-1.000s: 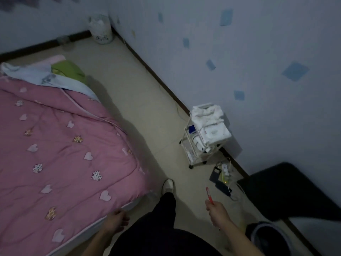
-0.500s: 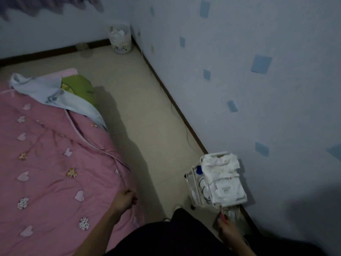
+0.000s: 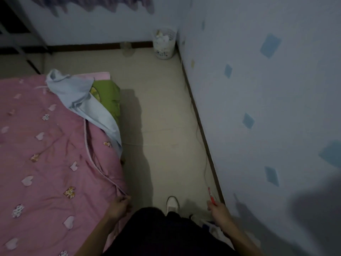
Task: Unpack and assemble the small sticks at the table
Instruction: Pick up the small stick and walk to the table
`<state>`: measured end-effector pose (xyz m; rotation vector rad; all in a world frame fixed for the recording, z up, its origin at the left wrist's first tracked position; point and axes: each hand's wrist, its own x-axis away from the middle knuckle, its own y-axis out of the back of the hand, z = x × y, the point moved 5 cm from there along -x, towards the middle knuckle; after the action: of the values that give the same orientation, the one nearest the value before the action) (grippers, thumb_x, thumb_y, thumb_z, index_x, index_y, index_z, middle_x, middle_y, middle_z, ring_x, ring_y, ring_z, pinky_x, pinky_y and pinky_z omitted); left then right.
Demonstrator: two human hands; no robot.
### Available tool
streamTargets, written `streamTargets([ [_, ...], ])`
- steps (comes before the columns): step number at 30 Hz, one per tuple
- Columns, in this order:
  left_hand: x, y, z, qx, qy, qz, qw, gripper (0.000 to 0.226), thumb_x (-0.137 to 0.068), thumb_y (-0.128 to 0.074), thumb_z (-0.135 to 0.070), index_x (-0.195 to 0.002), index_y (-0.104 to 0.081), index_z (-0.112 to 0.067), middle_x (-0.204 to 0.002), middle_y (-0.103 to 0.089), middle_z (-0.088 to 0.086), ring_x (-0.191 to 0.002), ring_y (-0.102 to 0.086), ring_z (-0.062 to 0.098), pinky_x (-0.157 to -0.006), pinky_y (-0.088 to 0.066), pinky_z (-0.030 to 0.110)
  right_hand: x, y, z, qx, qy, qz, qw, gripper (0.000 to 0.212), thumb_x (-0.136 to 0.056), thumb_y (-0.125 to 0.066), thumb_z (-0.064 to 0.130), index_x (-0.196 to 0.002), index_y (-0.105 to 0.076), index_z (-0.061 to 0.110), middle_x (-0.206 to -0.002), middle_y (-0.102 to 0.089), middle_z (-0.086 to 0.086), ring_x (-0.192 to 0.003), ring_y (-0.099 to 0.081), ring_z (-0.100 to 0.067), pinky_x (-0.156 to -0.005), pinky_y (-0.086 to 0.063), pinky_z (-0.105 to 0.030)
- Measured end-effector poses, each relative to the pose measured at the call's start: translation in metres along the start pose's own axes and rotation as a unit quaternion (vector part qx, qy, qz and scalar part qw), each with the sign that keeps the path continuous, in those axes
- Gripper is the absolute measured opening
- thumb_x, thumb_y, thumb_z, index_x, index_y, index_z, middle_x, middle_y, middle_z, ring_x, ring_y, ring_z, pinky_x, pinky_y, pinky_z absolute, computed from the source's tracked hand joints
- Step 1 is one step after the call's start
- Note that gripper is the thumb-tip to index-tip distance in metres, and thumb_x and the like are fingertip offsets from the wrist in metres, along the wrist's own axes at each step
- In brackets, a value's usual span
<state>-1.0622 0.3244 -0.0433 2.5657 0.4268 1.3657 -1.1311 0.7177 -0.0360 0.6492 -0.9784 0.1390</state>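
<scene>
Right hand [image 3: 218,209] is curled into a pinch round the lower end of a thin red stick [image 3: 211,195], which points up and away from it. The hand hangs low, well off the right side of the pink quilt [image 3: 55,154], across the strip of bare floor [image 3: 166,126] and close to the foot of the wall [image 3: 258,108]. Left hand [image 3: 120,204] sits at the quilt's near right edge, fingers curled in against its hem (whether they grip the hem or merely brush it, the dim light will not say). Between the two hands, just off the quilt's side, one pale shoe [image 3: 172,202] shows below dark trousers. Farther out, a green pillow [image 3: 108,97] and a pale blue cloth [image 3: 81,97] lie at the quilt's far right corner. A white mesh basket [image 3: 164,43] stands well beyond the quilt's far end, in the room's corner.

As for the task, I judge it barely begun, or at least nowhere near done: no table is in view, nor any packet, nor any joined sticks. The red stick may be one of the small sticks, or a tool for opening them; it is too small and dim to tell. Reaching the table, unpacking and all the assembling appear to be left.
</scene>
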Motion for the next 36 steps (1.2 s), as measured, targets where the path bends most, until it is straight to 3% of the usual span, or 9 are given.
streamTargets([
  [5, -0.027, 0.004, -0.027, 0.04, 0.048, -0.027, 0.998, 0.029, -0.095, -0.047, -0.006, -0.07, -0.062, -0.008, -0.055, -0.056, 0.007, -0.05, -0.046, 0.016, -0.049, -0.031, 0.024, -0.06, 0.024, 0.115, 0.063, 0.052, 0.037, 0.996, 0.032, -0.101, -0.05, 0.034, -0.078, -0.062, 0.015, -0.068, -0.058, -0.006, -0.063, -0.053, -0.022, -0.06, -0.036, -0.03],
  [10, -0.068, 0.01, -0.069, 0.046, 0.098, -0.045, 0.993, 0.026, -0.095, -0.051, -0.013, -0.075, -0.065, -0.006, -0.07, -0.063, 0.015, -0.068, -0.055, 0.021, -0.063, -0.038, 0.031, -0.129, 0.038, 0.208, 0.069, 0.072, 0.048, 0.994, 0.037, -0.102, -0.049, 0.036, -0.074, -0.059, 0.014, -0.064, -0.053, -0.006, -0.059, -0.048, -0.021, -0.062, -0.034, -0.031],
  [12, -0.094, 0.013, -0.103, 0.034, 0.092, -0.057, 0.994, 0.026, -0.095, -0.054, -0.013, -0.072, -0.066, -0.008, -0.067, -0.064, 0.011, -0.064, -0.055, 0.019, -0.06, -0.038, 0.029, -0.158, 0.044, 0.242, 0.073, 0.077, 0.043, 0.993, 0.037, -0.103, -0.049, 0.035, -0.075, -0.061, 0.012, -0.068, -0.055, -0.011, -0.064, -0.051, -0.023, -0.064, -0.035, -0.032],
  [15, -0.138, 0.015, -0.166, 0.063, 0.086, -0.053, 0.993, 0.03, -0.095, -0.054, -0.008, -0.067, -0.063, -0.006, -0.055, -0.06, 0.008, -0.053, -0.051, 0.018, -0.053, -0.038, 0.026, -0.196, 0.055, 0.288, 0.067, 0.072, 0.044, 0.994, 0.041, -0.103, -0.047, 0.035, -0.098, -0.072, 0.002, -0.079, -0.066, -0.02, -0.069, -0.056, -0.025, -0.064, -0.039, -0.031],
  [18, -0.185, 0.019, -0.239, 0.087, 0.071, -0.033, 0.993, 0.035, -0.097, -0.047, -0.005, -0.063, -0.055, -0.009, -0.048, -0.057, 0.002, -0.052, -0.047, 0.019, -0.053, -0.035, 0.028, -0.217, 0.072, 0.323, 0.036, 0.03, 0.062, 0.997, 0.039, -0.103, -0.045, 0.044, -0.103, -0.072, 0.016, -0.07, -0.061, -0.018, -0.058, -0.052, -0.021, -0.052, -0.036, -0.028],
  [20, -0.219, 0.028, -0.293, 0.082, 0.065, -0.037, 0.994, 0.026, -0.097, -0.046, -0.007, -0.074, -0.057, -0.01, -0.06, -0.06, 0.006, -0.055, -0.052, 0.02, -0.051, -0.038, 0.025, -0.233, 0.083, 0.349, 0.02, 0.021, 0.06, 0.998, 0.034, -0.102, -0.047, 0.046, -0.106, -0.071, 0.023, -0.079, -0.069, -0.027, -0.063, -0.056, -0.023, -0.056, -0.04, -0.03],
  [25, -0.306, 0.048, -0.428, 0.049, 0.019, -0.038, 0.998, 0.024, -0.097, -0.044, -0.005, -0.077, -0.058, -0.005, -0.068, -0.062, 0.013, -0.053, -0.054, 0.021, -0.048, -0.036, 0.019, -0.277, 0.119, 0.413, 0.052, 0.017, 0.012, 0.998, 0.047, -0.1, -0.042, 0.055, -0.07, -0.065, 0.027, -0.04, -0.054, 0.003, -0.034, -0.045, -0.013, -0.038, -0.031, -0.017],
  [28, -0.338, 0.051, -0.489, 0.065, 0.006, -0.039, 0.997, 0.024, -0.098, -0.045, -0.009, -0.077, -0.058, -0.012, -0.069, -0.062, 0.01, -0.055, -0.055, 0.019, -0.047, -0.036, 0.02, -0.295, 0.138, 0.45, 0.023, 0.004, -0.004, 1.0, 0.05, -0.099, -0.05, 0.048, -0.055, -0.056, 0.025, -0.036, -0.045, 0.004, -0.031, -0.038, -0.013, -0.044, -0.026, -0.022],
  [36, -0.425, 0.049, -0.575, 0.075, 0.014, -0.039, 0.996, 0.016, -0.097, -0.048, -0.007, -0.088, -0.06, -0.01, -0.067, -0.061, 0.01, -0.053, -0.052, 0.018, -0.037, -0.036, 0.015, -0.394, 0.157, 0.582, 0.064, 0.033, 0.012, 0.997, 0.042, -0.102, -0.049, 0.041, -0.061, -0.051, 0.031, -0.037, -0.046, 0.009, -0.038, -0.043, -0.012, -0.046, -0.029, -0.023],
])
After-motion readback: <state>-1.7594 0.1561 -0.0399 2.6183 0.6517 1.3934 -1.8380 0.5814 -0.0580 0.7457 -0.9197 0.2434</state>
